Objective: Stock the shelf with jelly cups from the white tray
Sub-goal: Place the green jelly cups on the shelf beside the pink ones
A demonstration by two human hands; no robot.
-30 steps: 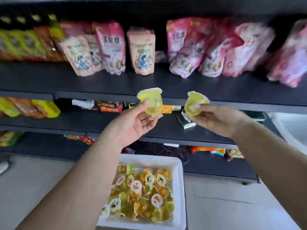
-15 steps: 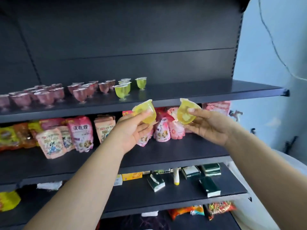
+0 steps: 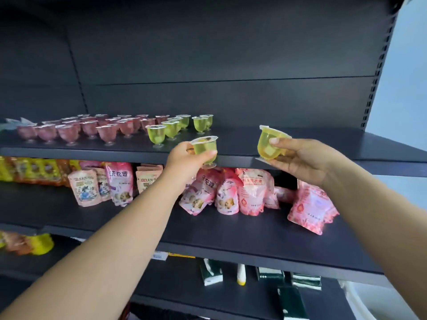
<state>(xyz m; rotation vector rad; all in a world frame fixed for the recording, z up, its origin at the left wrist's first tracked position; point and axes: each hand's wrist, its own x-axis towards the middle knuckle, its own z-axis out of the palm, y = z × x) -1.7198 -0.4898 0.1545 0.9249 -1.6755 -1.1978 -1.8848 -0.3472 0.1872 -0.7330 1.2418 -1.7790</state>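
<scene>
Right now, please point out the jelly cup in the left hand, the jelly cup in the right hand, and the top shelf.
jelly cup in left hand (image 3: 205, 148), head view, on its green side wall.
jelly cup in right hand (image 3: 265, 144), head view, on its yellow side wall.
top shelf (image 3: 323, 142), head view, on its bare surface.

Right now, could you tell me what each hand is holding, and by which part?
Left hand grips a green jelly cup round its bowl; right hand pinches a yellow jelly cup by its bowl.
</scene>
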